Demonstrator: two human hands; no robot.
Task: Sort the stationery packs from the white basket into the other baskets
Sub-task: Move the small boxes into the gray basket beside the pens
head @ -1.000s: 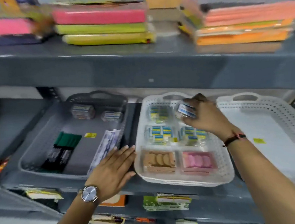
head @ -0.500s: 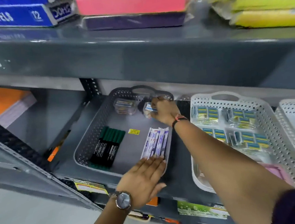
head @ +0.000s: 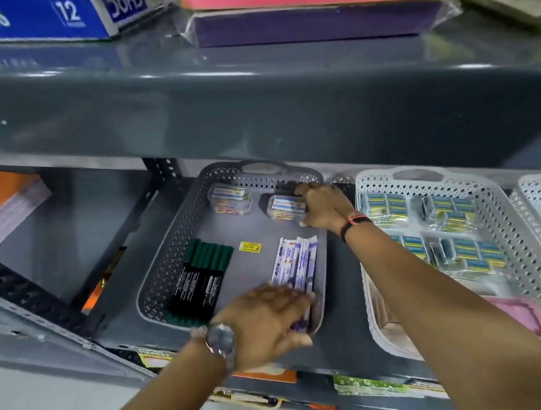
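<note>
Two hands over grey basket (head: pixel 181 245) on shelf. R hand (head: pixel 323 207) closed on clear pack (head: pixel 287 207) at basket's back-right, beside 2nd clear pack (head: pixel 229 198). L hand (head: pixel 266 319) fingers spread, flat on white/blue packs (head: pixel 295 263), blurred. White basket (head: pixel 509 216) adjacent, w/ remaining packs.

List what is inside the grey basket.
Inside the grey basket: two clear boxes, the right one under the right hand, green markers, a yellow sticker, white-blue packs. The left hand covers their near ends.
</note>
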